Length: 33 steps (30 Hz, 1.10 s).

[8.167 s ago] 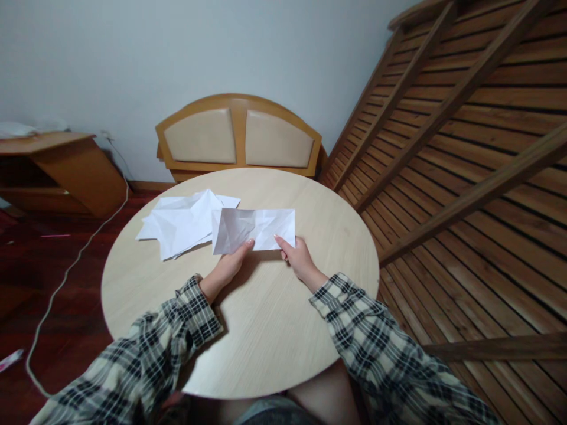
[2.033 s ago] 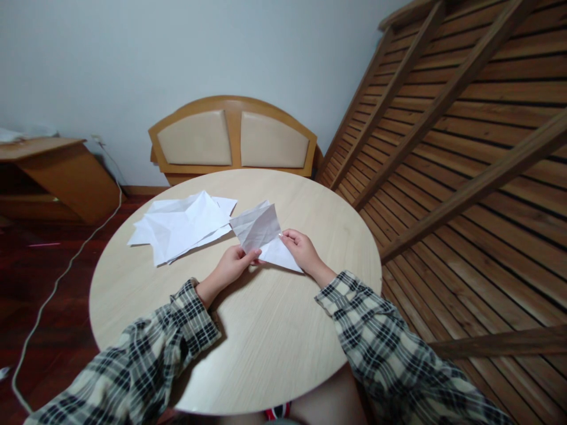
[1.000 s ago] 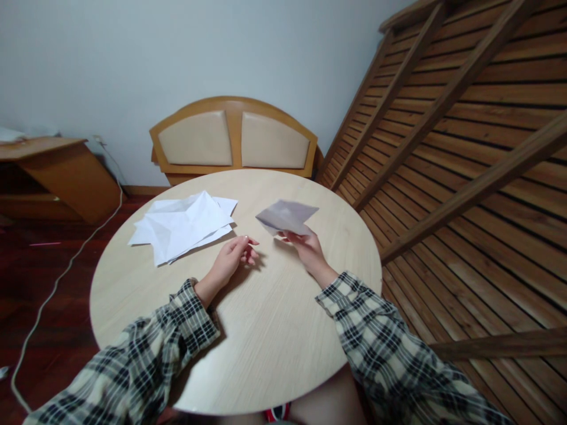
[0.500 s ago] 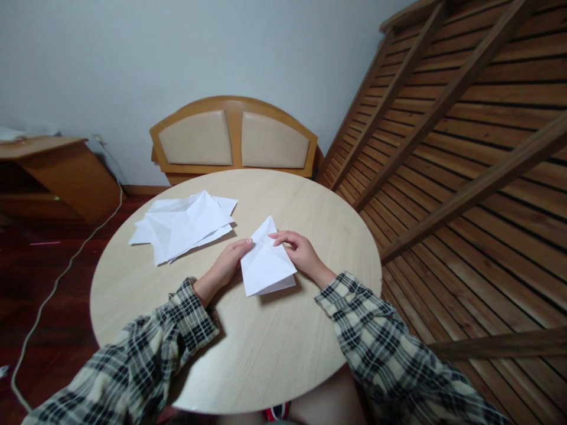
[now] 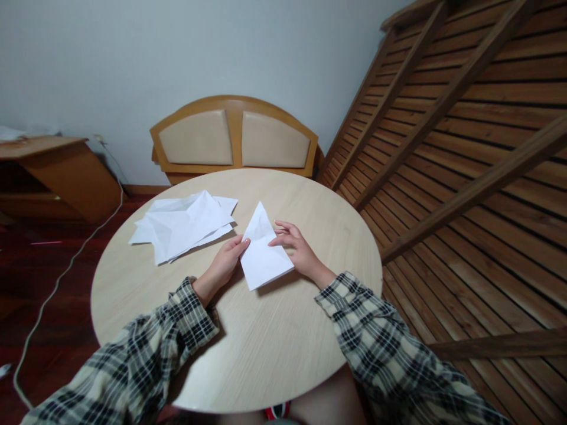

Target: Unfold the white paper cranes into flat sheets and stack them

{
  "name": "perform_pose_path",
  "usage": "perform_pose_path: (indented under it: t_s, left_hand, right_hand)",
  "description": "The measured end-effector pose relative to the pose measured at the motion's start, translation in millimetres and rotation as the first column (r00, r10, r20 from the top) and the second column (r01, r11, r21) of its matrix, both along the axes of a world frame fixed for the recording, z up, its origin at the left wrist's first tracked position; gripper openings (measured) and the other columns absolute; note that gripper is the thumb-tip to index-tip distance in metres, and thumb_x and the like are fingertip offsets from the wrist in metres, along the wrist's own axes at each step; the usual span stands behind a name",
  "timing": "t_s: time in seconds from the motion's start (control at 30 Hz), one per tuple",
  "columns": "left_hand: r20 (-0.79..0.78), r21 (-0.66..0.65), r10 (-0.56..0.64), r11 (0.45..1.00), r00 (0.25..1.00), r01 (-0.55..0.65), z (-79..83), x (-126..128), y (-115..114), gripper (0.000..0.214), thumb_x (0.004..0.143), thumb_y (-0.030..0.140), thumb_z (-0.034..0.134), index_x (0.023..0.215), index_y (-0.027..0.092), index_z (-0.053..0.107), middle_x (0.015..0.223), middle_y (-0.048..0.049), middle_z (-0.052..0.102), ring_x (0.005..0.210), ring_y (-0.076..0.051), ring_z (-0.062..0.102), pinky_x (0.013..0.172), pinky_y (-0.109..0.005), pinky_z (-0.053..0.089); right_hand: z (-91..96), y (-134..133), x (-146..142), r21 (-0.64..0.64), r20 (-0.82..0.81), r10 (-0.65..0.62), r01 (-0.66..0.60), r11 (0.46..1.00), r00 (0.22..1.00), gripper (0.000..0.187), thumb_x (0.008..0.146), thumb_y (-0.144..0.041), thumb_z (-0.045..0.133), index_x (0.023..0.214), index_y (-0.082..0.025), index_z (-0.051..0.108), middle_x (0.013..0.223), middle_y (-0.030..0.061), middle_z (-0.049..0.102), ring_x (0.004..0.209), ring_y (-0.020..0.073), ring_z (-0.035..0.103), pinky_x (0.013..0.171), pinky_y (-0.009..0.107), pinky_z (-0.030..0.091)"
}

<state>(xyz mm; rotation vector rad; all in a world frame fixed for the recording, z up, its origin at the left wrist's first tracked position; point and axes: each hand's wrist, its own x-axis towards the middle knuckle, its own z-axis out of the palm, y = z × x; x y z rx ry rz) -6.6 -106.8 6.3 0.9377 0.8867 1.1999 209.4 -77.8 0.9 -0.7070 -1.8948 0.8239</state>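
Observation:
A white sheet of paper folded to a point [image 5: 264, 255] lies flat on the round pale wooden table [image 5: 266, 348], its tip aimed away from me. My left hand [image 5: 225, 264] reaches in from the left, its stretched fingertips touching the paper's left edge. On the other side my right hand [image 5: 296, 247] rests with fingers spread on the paper's right edge. Both arms wear plaid sleeves.
A loose pile of creased white sheets [image 5: 181, 227] lies on the table's far left. Behind the table stands a padded wooden chair back [image 5: 234, 139]. A slatted wooden frame [image 5: 465, 147] leans at the right. A low wooden desk [image 5: 57, 168] and a floor cable [image 5: 53, 289] are at the left.
Earlier both hands held a long folded strip; the right hand then lifted the paper alone, and it now lies on the table as a pointed shape under both hands' fingertips.

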Motion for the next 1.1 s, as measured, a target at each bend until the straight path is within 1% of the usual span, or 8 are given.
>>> perform_pose_path:
  t_s: [0.1,0.23,0.4,0.6,0.77,0.83,0.97,1.1]
  left_hand:
    - [0.042,-0.003,0.048,0.999,0.998,-0.047,-2.3,-0.5,2.7,0.034,0.072,0.033,0.079,0.096,0.011,0.071,0.088,-0.0088,0.075,0.071,-0.016,0.065,0.067,-0.027,0.05]
    - [0.078,0.006,0.103,0.995,0.992,-0.104,-4.3,-1.4,5.4,0.032,0.073,0.031,0.079,0.097,0.011,0.07,0.089,-0.008,0.075,0.075,-0.017,0.066,0.07,-0.028,0.051]
    - [0.077,0.008,0.145,0.989,0.986,-0.146,-4.3,-3.0,7.4,0.03,0.075,0.029,0.076,0.099,0.011,0.069,0.094,-0.0109,0.075,0.082,-0.022,0.069,0.074,-0.033,0.052]
    - [0.03,0.043,0.162,0.986,0.986,-0.163,-4.2,-2.7,7.3,0.032,0.075,0.032,0.075,0.099,0.011,0.07,0.091,-0.0099,0.075,0.076,-0.02,0.066,0.069,-0.031,0.051]
    - [-0.005,0.093,0.141,0.986,0.99,-0.14,-0.7,-2.4,4.3,0.03,0.075,0.031,0.077,0.096,0.011,0.07,0.09,-0.0089,0.073,0.072,-0.017,0.063,0.065,-0.027,0.049]
    - [-0.025,0.087,0.111,0.99,0.993,-0.109,1.0,-2.4,3.1,0.032,0.074,0.029,0.077,0.1,0.012,0.069,0.094,-0.0085,0.072,0.071,-0.015,0.062,0.063,-0.027,0.05]
    - [-0.049,0.078,0.072,0.995,0.996,-0.068,1.2,-3.0,2.7,0.031,0.075,0.027,0.076,0.101,0.014,0.066,0.096,-0.0079,0.07,0.071,-0.015,0.063,0.063,-0.026,0.052]
    - [-0.043,0.063,0.074,0.995,0.996,-0.071,0.1,-3.5,3.0,0.028,0.078,0.029,0.073,0.101,0.015,0.065,0.097,-0.0084,0.07,0.073,-0.016,0.065,0.062,-0.028,0.055]
  right_hand:
    - [-1.5,-0.3,-0.1,0.005,0.013,0.016,-0.016,1.0,1.0,0.016,0.078,-0.025,0.078,0.094,-0.028,0.075,0.144,0.0056,0.045,0.126,0.0268,0.051,0.11,0.05,0.044]
    - [-2.6,0.0,0.2,0.02,0.028,0.019,-0.02,1.0,0.999,0.02,0.078,-0.024,0.077,0.097,-0.028,0.076,0.145,0.0053,0.044,0.125,0.0259,0.052,0.11,0.051,0.044]
    - [-2.1,0.5,2.4,0.028,0.062,0.058,-0.06,0.998,0.996,0.028,0.077,-0.013,0.073,0.1,-0.03,0.076,0.148,0.003,0.042,0.125,0.0237,0.052,0.112,0.05,0.043]
    - [-3.9,2.9,2.6,0.06,0.027,0.079,-0.08,0.995,0.997,0.033,0.076,-0.003,0.066,0.095,-0.028,0.077,0.145,0.0027,0.046,0.121,0.0214,0.054,0.11,0.048,0.045]
    - [-4.5,4.1,1.3,0.04,-0.014,0.041,-0.041,0.998,0.999,0.022,0.08,-0.01,0.065,0.091,-0.026,0.076,0.141,0.0048,0.051,0.109,0.0177,0.061,0.102,0.043,0.052]
    - [-2.6,3.5,0.9,0.036,-0.026,-0.007,0.008,0.999,1.0,0.017,0.082,-0.013,0.065,0.089,-0.025,0.075,0.135,0.0061,0.056,0.112,0.0187,0.061,0.102,0.043,0.051]
    - [2.0,1.8,0.7,0.062,-0.032,-0.095,0.097,0.993,0.995,0.013,0.084,-0.015,0.065,0.087,-0.024,0.075,0.127,0.0076,0.061,0.127,0.0215,0.054,0.106,0.045,0.046]
    - [3.7,0.9,0.4,0.023,-0.028,-0.127,0.127,0.992,0.992,0.011,0.089,-0.027,0.066,0.088,-0.023,0.075,0.127,0.0093,0.062,0.124,0.0215,0.056,0.105,0.046,0.046]
